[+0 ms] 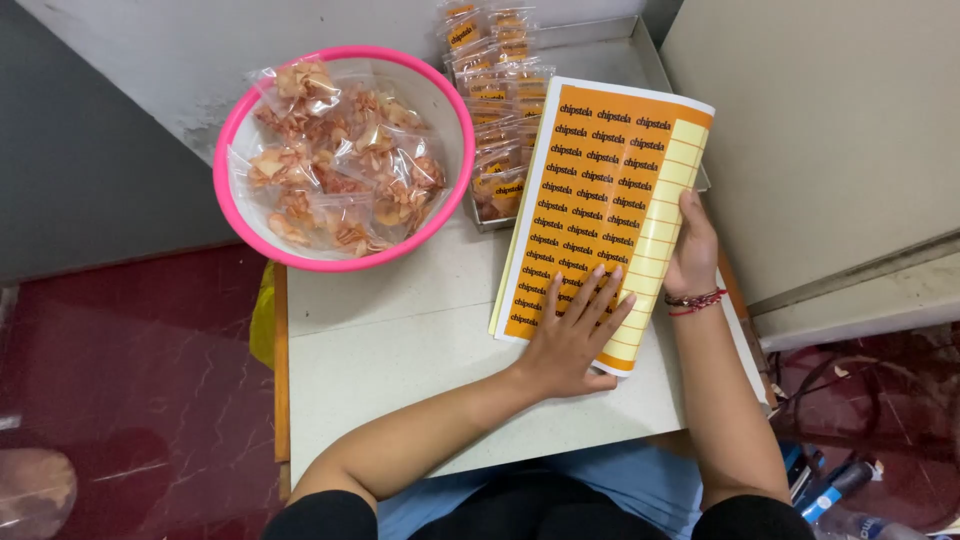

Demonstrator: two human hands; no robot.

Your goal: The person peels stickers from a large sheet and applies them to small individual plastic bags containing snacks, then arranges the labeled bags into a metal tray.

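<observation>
An orange sheet of small stickers point(590, 190) lies on top of a thin stack of such sheets on the white table point(400, 350); its right columns are peeled down to pale yellow backing. My left hand point(572, 335) rests flat on the sheet's near end, fingers spread. My right hand point(693, 250), with red thread bands at the wrist, holds the sheet's right edge. A pink-rimmed bowl point(232, 130) at the far left holds several clear bags of chips.
A metal tray point(650, 60) behind the sheets carries rows of bagged chips with orange labels. Grey walls stand at the back and right. Dark red floor lies to the left. A yellow bag point(263, 320) hangs at the table's left edge; bottles sit at the bottom right.
</observation>
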